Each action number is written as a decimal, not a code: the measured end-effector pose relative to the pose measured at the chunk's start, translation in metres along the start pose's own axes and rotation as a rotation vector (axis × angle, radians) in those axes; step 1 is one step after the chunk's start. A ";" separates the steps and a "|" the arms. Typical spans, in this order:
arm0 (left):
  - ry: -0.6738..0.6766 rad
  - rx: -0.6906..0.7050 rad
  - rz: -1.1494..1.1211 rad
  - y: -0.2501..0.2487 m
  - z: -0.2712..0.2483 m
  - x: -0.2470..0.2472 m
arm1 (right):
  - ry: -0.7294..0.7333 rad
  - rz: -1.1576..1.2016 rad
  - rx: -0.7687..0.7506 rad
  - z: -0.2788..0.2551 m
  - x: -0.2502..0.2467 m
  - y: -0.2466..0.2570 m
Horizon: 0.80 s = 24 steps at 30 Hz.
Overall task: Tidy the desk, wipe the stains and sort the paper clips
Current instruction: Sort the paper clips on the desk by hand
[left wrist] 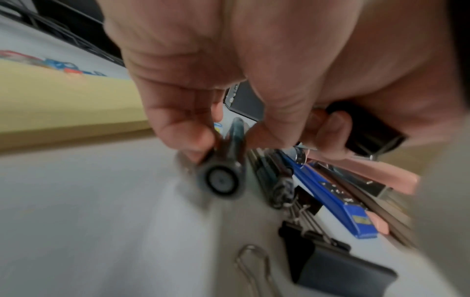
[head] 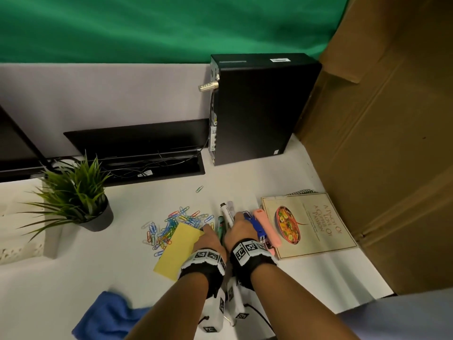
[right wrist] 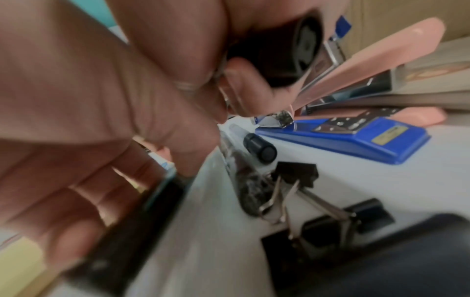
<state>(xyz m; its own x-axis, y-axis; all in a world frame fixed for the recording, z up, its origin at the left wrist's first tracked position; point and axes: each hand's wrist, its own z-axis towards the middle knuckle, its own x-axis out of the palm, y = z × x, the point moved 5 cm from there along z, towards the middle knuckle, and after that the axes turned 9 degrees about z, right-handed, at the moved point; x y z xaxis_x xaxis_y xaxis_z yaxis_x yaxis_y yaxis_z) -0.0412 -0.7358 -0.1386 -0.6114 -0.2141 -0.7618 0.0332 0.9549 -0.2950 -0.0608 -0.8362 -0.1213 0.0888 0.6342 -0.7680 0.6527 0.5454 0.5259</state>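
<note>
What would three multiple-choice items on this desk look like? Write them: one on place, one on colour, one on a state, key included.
1. Where does the blue cloth lie?
A) on the cookbook
B) at the desk's near left edge
C) beside the computer tower

2. What colours are the two staplers?
A) blue and pink
B) green and black
C) both red

3. What is the left hand doing?
A) lying flat on the cloth
B) gripping the plant pot
C) pinching a pen

Key: 1 B, the head view shows it there; 2 A, they lie side by side; 3 C, the left wrist view shows fingertips closed on it.
</note>
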 end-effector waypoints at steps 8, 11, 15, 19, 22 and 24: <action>0.012 -0.017 -0.379 0.023 -0.006 -0.012 | 0.030 0.029 -0.036 0.003 -0.001 0.010; -0.052 -0.063 -0.482 0.047 -0.011 -0.030 | 0.059 0.012 -0.095 0.002 0.007 0.025; -0.125 -0.099 -0.488 0.092 -0.010 -0.058 | 0.153 0.006 -0.138 -0.002 0.032 0.052; -0.201 -0.206 -0.570 0.155 -0.015 -0.085 | 0.237 0.012 -0.177 -0.016 0.063 0.087; -0.252 -0.288 -0.699 0.204 -0.025 -0.097 | 0.322 -0.009 -0.234 -0.030 0.090 0.114; -0.311 -0.344 -0.810 0.236 -0.031 -0.105 | 0.428 -0.026 -0.273 -0.042 0.110 0.133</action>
<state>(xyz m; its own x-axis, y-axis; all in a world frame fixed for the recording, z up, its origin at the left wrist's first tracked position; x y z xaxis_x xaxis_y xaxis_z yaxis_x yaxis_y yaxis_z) 0.0063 -0.4822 -0.1108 -0.1050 -0.8396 -0.5330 -0.5775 0.4879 -0.6546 0.0041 -0.6705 -0.1201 -0.2780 0.7551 -0.5938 0.4246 0.6511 0.6291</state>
